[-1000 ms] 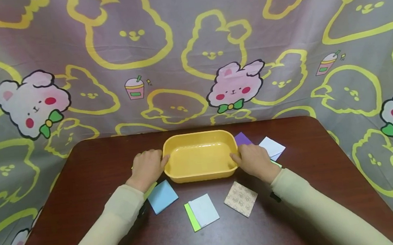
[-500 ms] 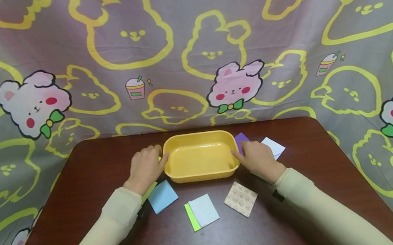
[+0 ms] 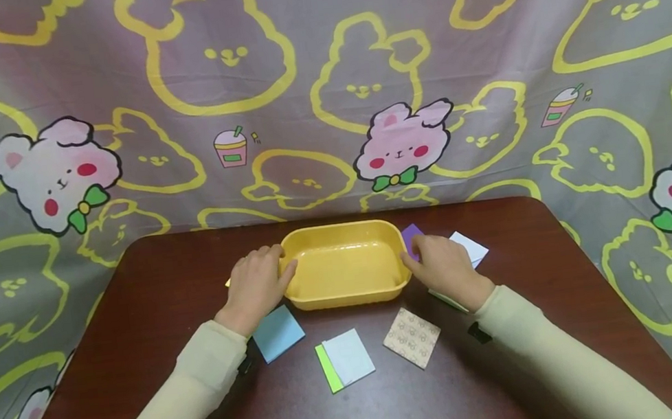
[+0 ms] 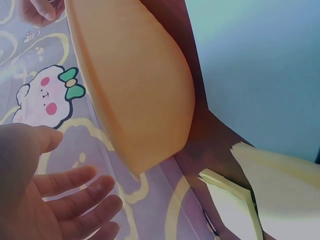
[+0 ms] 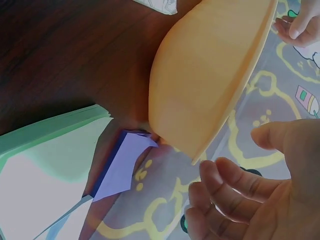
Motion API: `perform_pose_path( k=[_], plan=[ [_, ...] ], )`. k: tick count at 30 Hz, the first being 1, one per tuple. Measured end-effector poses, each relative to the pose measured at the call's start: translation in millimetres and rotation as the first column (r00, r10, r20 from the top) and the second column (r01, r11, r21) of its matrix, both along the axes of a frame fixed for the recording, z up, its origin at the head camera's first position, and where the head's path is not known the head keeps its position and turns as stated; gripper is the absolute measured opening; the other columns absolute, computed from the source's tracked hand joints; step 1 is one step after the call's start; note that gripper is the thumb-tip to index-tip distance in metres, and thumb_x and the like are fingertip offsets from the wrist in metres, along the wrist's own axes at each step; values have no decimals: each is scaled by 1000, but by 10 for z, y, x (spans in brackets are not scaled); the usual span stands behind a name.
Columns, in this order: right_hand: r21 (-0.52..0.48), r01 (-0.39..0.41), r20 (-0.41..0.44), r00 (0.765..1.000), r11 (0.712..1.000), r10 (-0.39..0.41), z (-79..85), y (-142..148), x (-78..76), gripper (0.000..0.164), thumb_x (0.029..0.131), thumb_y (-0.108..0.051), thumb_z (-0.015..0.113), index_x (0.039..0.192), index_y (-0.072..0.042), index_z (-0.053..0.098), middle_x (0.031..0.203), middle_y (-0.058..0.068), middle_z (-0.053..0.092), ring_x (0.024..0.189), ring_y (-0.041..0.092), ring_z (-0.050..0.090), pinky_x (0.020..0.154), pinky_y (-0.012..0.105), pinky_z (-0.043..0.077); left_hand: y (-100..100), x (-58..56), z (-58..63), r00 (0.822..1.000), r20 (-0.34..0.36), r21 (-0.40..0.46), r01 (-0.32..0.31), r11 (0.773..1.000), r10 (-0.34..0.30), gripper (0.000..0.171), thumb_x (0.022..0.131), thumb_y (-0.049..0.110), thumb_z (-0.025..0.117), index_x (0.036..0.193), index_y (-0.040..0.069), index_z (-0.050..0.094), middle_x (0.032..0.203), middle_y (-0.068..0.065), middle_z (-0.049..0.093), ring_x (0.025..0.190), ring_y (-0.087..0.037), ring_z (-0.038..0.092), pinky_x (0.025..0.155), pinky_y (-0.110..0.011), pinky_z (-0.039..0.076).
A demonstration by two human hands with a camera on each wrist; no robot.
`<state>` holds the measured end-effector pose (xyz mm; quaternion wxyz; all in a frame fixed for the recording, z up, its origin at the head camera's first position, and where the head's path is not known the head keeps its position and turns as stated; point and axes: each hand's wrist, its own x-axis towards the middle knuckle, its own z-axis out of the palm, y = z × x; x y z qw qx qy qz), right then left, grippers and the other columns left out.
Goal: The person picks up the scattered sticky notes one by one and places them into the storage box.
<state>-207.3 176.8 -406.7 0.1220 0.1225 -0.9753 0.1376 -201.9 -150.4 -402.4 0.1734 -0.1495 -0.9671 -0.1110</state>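
Observation:
A yellow plastic basin [image 3: 343, 271] stands upright at the back middle of the table. My left hand [image 3: 251, 285] is at its left end; in the left wrist view, its straight fingers [image 4: 82, 200] are apart from the basin's wall [image 4: 140, 90]. At the other end is my right hand [image 3: 447, 268], its fingers [image 5: 235, 185] loosely bent and holding nothing. Before the basin lie a blue paper pad [image 3: 278, 333], a pale pad [image 3: 350, 357] over a lime one [image 3: 328, 369], and a patterned beige pad [image 3: 413, 337].
Purple paper [image 3: 412, 237] and white paper [image 3: 470, 248] lie right of the basin, partly behind my right hand. A green-edged paper stack [image 5: 55, 155] shows in the right wrist view. A cartoon-printed cloth [image 3: 300, 117] hangs behind the table's back edge.
Both hands gripped the basin's ends a second ago and have let go of it. The right hand has shifted slightly outward. The basin and papers stay where they were.

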Motion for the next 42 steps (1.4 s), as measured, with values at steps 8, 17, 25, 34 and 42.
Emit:
perform_pose_path(
  k=[8,17,25,34,42],
  plan=[
    [-21,-10,-30,1000,1000,10,27,6,-10,28,85,-40,56,79,-13,60,60,-2,49,51,16,45,41,35,35,60,7,-1,999,-17,17,30,999,-30,39,89,40,57,102,4,66,83,-10,65,69,-27,59,59,-40,48],
    [-29,-12,-25,1000,1000,11,95,14,4,30,85,-41,58,86,-11,63,69,0,57,58,16,51,46,35,41,151,35,-1,999,-8,17,46,999,-46,38,89,40,56,103,6,65,86,-10,65,70,-26,59,57,-39,48],
    [-34,-13,-28,1000,999,12,108,22,-5,31,85,-40,58,88,-10,64,73,4,62,61,17,52,47,35,42,243,62,-24,998,3,33,63,997,-63,38,90,40,55,103,6,66,93,-9,68,75,-27,61,61,-41,49],
    [-46,-9,-36,999,999,7,89,35,-40,32,86,-41,58,90,-10,65,71,1,57,61,19,51,47,35,40,342,91,-20,996,26,37,82,996,-83,41,91,42,53,106,6,66,98,-9,68,81,-28,63,64,-40,51],
    [-42,-12,-46,999,999,11,85,69,-67,30,85,-40,59,89,-10,64,76,7,63,63,20,52,48,36,42,428,100,-7,994,3,56,109,992,-110,38,90,40,54,104,6,66,96,-8,68,82,-26,63,64,-41,50]
  ],
)
